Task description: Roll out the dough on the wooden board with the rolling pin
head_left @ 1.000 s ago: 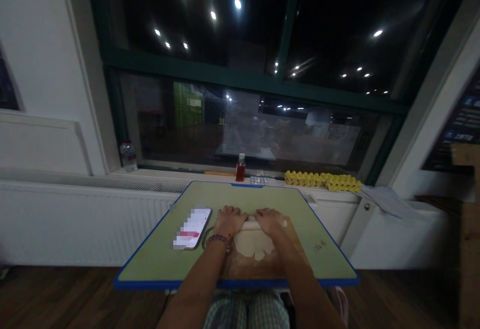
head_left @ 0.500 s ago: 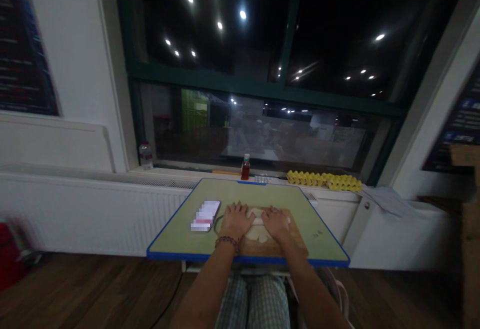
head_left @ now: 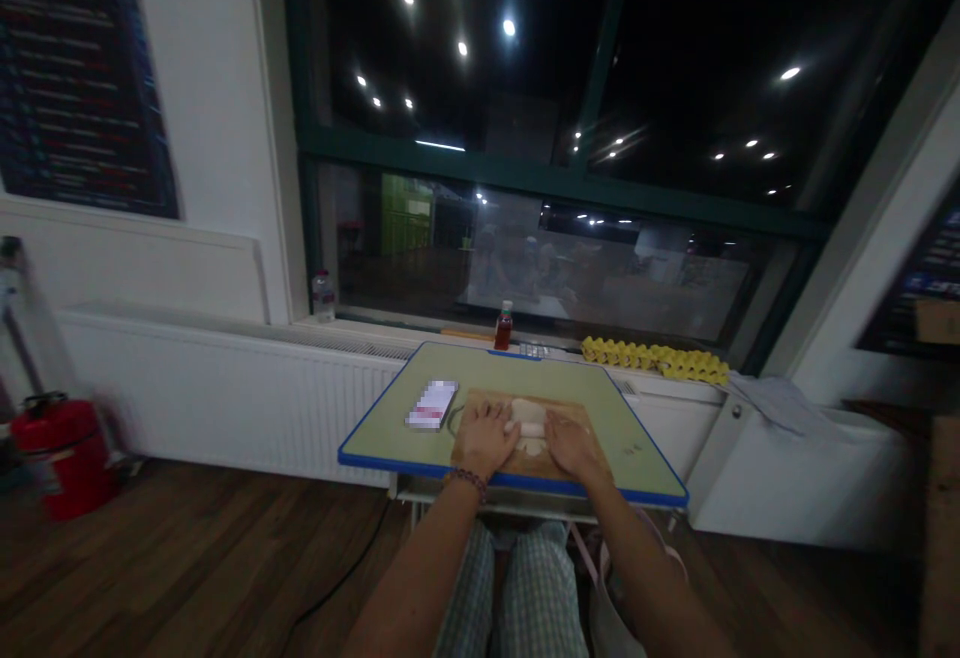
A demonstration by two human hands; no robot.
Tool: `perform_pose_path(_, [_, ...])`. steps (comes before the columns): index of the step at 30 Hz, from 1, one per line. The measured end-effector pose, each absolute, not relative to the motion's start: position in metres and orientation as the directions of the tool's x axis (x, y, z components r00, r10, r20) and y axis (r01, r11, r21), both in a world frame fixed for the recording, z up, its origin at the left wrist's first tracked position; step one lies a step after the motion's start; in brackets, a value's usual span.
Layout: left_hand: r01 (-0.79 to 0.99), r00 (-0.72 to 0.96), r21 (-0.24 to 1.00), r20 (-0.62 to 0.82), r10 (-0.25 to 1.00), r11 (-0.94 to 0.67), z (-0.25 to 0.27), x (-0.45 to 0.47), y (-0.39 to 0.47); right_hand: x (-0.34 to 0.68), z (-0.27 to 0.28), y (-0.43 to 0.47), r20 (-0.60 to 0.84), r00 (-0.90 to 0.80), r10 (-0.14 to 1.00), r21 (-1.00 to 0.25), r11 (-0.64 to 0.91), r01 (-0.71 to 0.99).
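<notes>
A pale rolling pin (head_left: pixel 533 430) lies crosswise over a flat piece of white dough (head_left: pixel 529 410). Some of the dough shows beyond the pin and some on the near side. Under both is a wooden board (head_left: pixel 592 423). My left hand (head_left: pixel 487 436) presses on the pin's left end, fingers stretched and spread, a beaded bracelet (head_left: pixel 469 479) at the wrist. On the right end rests my right hand (head_left: pixel 574 444), its fingers reaching forward over the pin rather than wrapped round it. Both palms hide the pin's ends.
The small table (head_left: pixel 382 430) has a blue edge. A phone (head_left: pixel 432 405) lies left of the board. Along the sill stand a bottle of red liquid (head_left: pixel 503 326), a clear bottle (head_left: pixel 323 296) and a yellow egg tray (head_left: pixel 652 359). A red fire extinguisher (head_left: pixel 66 453) stands at left.
Both hands have moved the rolling pin toward me, so more dough shows beyond it and less on the near side. My view has turned a little left.
</notes>
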State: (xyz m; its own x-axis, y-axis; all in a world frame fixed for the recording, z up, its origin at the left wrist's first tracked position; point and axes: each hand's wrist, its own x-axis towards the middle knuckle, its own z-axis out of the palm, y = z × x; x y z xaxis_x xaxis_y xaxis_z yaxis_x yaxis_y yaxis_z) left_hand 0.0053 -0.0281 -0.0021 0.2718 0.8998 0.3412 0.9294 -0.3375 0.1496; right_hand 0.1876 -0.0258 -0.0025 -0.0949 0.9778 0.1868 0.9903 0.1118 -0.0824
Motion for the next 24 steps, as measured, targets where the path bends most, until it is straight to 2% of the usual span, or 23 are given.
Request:
perform_pose_path(2, [0.922,0.273,0.165,0.363,0.891,-0.35,-0.005,0.003,-0.032,0.186,0.002,-0.022,0.164,-0.089,0.982,-0.041,0.097,0.994])
perform_pose_path(4, [0.91,0.285,0.178,0.386,0.878,-0.374,-0.009,0.001,-0.034,0.181,0.002,-0.018,0.187,-0.001,0.982,-0.015,0.004,1.0])
perform_pose_path(6, [0.901,0.298,0.182,0.4,0.867,-0.394,-0.013,-0.001,-0.036,0.174,-0.001,-0.015,0.244,0.145,0.959,-0.045,-0.139,0.989])
perform_pose_path(8, [0.896,0.305,0.183,0.411,0.859,-0.406,-0.015,-0.002,-0.037,0.169,-0.006,-0.016,0.295,0.208,0.932,-0.074,-0.195,0.978])
perform_pose_path(10, [0.891,0.31,0.188,0.412,0.857,-0.412,-0.014,-0.002,-0.037,0.168,-0.01,-0.019,0.33,0.164,0.929,-0.068,-0.15,0.986])
perform_pose_path(14, [0.885,0.322,0.197,0.395,0.86,-0.422,-0.008,-0.002,-0.033,0.173,-0.012,-0.025,0.311,0.052,0.949,-0.024,-0.046,0.999])
perform_pose_path(24, [0.88,0.341,0.161,0.442,0.83,-0.447,-0.011,-0.002,-0.011,0.172,-0.013,-0.015,0.402,0.099,0.91,-0.071,-0.077,0.994])
